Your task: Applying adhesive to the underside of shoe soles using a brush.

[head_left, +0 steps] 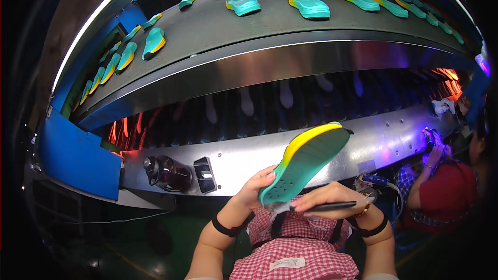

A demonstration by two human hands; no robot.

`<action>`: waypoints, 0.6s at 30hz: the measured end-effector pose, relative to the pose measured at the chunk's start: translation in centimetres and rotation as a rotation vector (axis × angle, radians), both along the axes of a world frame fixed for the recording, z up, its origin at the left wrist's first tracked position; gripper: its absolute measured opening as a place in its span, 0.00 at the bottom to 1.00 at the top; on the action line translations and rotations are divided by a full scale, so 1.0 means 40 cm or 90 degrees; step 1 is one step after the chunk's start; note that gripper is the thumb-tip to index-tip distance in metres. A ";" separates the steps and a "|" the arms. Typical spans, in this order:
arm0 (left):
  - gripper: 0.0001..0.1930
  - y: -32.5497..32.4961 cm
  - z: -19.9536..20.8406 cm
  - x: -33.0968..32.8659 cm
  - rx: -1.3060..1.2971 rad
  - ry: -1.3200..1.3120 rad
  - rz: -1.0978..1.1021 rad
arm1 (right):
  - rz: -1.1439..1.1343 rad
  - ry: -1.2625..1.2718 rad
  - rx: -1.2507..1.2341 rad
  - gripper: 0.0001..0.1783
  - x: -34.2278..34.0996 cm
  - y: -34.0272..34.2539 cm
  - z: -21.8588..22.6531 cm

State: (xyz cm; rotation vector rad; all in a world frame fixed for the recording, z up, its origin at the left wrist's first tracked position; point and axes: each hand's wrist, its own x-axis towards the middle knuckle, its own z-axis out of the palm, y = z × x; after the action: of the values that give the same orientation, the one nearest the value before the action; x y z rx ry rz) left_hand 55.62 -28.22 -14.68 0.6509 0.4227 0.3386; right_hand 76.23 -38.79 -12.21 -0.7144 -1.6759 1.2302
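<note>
A teal shoe sole point(311, 158) with a yellow side band is tilted up in front of me, its broad face toward me and small holes near its lower end. My left hand point(257, 184) grips it by the lower left edge, thumb on the face. In my right hand point(329, 195) is a brush point(332, 207) with a dark handle, lying nearly level. Its pale bristles point(277, 207) are at the lower end of the sole and seem to touch it.
Behind a metal ledge point(249, 161) runs a dark conveyor belt point(218, 33) with several teal and yellow soles point(309, 5). A dark lidded bottle point(168, 175) and black holder point(205, 175) stand left on the ledge. At right, a co-worker in red point(446, 197) works.
</note>
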 end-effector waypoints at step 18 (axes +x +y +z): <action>0.28 0.063 0.082 0.006 0.102 0.200 -0.206 | 0.047 -0.150 0.047 0.15 0.109 -0.001 0.042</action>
State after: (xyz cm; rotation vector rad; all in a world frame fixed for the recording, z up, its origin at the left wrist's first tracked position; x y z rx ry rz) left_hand 55.86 -25.72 -11.42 0.9206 0.5826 -0.0409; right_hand 80.57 -38.81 -10.54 -0.7820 -1.9459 1.1628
